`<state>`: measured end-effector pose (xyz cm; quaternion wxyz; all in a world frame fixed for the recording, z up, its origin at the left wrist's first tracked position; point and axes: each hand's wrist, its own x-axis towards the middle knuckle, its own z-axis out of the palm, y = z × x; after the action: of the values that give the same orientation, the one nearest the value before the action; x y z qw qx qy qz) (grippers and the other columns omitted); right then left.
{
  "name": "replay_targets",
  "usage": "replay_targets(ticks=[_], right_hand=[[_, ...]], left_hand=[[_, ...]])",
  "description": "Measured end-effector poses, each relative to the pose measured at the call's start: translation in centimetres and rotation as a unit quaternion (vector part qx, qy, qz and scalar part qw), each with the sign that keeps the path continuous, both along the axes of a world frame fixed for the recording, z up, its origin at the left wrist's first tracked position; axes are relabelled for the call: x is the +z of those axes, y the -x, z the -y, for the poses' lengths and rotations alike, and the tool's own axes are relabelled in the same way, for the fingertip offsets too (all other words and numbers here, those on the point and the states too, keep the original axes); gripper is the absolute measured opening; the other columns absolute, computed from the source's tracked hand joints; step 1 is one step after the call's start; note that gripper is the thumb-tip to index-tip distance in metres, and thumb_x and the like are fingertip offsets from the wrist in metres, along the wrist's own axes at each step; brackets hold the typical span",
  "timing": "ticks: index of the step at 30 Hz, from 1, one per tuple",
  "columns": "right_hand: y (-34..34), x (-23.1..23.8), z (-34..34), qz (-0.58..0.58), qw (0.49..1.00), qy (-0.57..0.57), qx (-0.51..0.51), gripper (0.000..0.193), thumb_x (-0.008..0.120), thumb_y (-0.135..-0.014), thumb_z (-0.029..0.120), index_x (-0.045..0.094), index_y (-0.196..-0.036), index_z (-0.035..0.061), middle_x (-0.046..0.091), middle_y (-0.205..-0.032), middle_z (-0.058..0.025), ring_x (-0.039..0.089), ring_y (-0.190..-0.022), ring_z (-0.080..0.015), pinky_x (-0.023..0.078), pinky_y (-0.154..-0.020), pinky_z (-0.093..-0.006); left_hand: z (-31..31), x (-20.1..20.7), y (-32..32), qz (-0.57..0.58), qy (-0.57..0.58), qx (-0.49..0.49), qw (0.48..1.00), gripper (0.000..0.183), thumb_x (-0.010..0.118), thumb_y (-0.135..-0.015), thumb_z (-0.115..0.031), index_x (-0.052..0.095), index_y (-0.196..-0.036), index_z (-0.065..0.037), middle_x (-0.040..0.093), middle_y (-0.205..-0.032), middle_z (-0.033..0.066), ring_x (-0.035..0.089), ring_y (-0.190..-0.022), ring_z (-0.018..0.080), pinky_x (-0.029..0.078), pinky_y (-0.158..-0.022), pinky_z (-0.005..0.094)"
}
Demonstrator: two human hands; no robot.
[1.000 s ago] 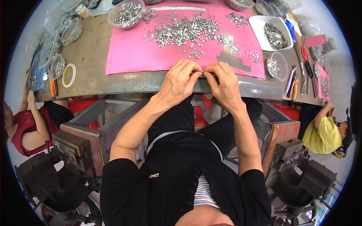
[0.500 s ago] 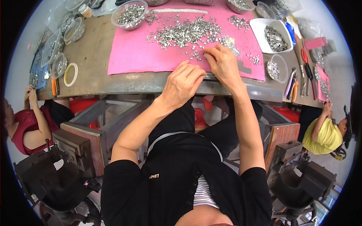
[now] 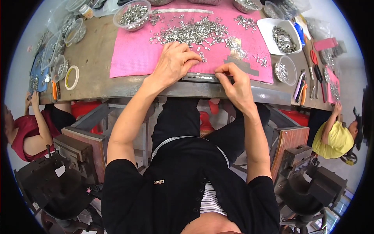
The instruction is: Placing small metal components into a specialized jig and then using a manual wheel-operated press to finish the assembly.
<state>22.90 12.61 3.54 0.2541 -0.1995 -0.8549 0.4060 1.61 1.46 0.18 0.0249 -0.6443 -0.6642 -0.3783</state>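
Note:
My left hand [image 3: 173,62] rests over the pink mat, fingers curled, at the near edge of a loose pile of small silver metal pieces [image 3: 194,32]. Its thumb and fingertips meet beside a few stray pieces [image 3: 203,56]; whatever they hold is too small to make out. At the table's front edge lies a dark narrow metal bar [image 3: 189,77] with a row of small shiny pieces on it. My right hand [image 3: 237,84] is at the bar's right end, thumb and forefinger pinched together; what lies between them cannot be made out.
Beyond the hands spreads the pink mat [image 3: 132,54]. A round tub of metal pieces [image 3: 132,26] stands far left, a white tray [image 3: 269,42] right. Pliers [image 3: 300,84], red-handled scissors [image 3: 314,58] and a tape roll [image 3: 77,80] lie about. Co-workers sit on both sides.
My left hand has moved left and farther onto the mat, toward the pile. My right hand has drawn back toward the table edge, and the bar has come into view between them.

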Motion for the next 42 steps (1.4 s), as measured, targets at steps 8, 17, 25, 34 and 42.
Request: replay_targets(ticks=[8,17,25,34,42], right_hand=[[-0.2,-1.8,1.1,-0.056,0.988,-0.146,-0.006,0.016,0.071,-0.083,-0.005,0.063,-0.095,0.0030,0.066,-0.092,-0.0099,0.062,-0.086,-0.0302,0.046,-0.080,-0.0398],[-0.3,-1.8,0.7,-0.063,0.967,-0.245,0.013,0.017,0.073,-0.081,-0.002,0.066,-0.095,0.0042,0.067,-0.095,-0.0093,0.063,-0.087,-0.0288,0.048,-0.080,-0.0399],[2.4,-0.8,-1.9,0.018,0.987,-0.155,0.027,0.011,0.075,-0.084,0.008,0.072,-0.094,0.0044,0.066,-0.087,-0.0093,0.063,-0.086,-0.0292,0.046,-0.079,-0.0411],[4.1,-1.9,-3.9,0.013,0.964,-0.266,0.014,0.011,0.077,-0.083,0.012,0.072,-0.088,0.0031,0.064,-0.081,-0.0099,0.064,-0.078,-0.0298,0.046,-0.072,-0.0411],[2.3,-1.6,-4.7,0.034,0.965,-0.259,0.018,0.008,0.077,-0.083,0.012,0.075,-0.089,0.0067,0.062,-0.081,-0.0075,0.062,-0.076,-0.0278,0.045,-0.072,-0.0411]], left_hand=[[-0.5,0.0,0.7,-0.026,0.034,-0.038,0.998,0.011,0.072,-0.090,-0.017,0.076,-0.100,-0.014,0.062,-0.086,0.0020,0.058,-0.088,0.0211,0.038,-0.092,0.0375],[0.0,0.6,0.6,-0.072,0.032,-0.025,0.997,0.008,0.072,-0.090,-0.018,0.071,-0.096,-0.013,0.062,-0.088,0.0021,0.060,-0.092,0.0218,0.037,-0.098,0.0420],[0.1,0.4,0.2,-0.044,0.046,-0.003,0.998,0.009,0.073,-0.087,-0.015,0.069,-0.093,-0.011,0.063,-0.091,0.0046,0.060,-0.096,0.0250,0.038,-0.095,0.0436],[0.8,1.7,-4.5,0.150,-0.015,-0.020,0.988,0.006,0.067,-0.091,-0.004,0.064,-0.097,-0.003,0.064,-0.083,0.0109,0.060,-0.078,0.0299,0.046,-0.077,0.0388],[0.2,0.7,-6.9,0.112,-0.043,-0.036,0.992,0.011,0.070,-0.088,-0.003,0.063,-0.096,-0.004,0.061,-0.086,0.0104,0.058,-0.080,0.0294,0.044,-0.077,0.0396]])
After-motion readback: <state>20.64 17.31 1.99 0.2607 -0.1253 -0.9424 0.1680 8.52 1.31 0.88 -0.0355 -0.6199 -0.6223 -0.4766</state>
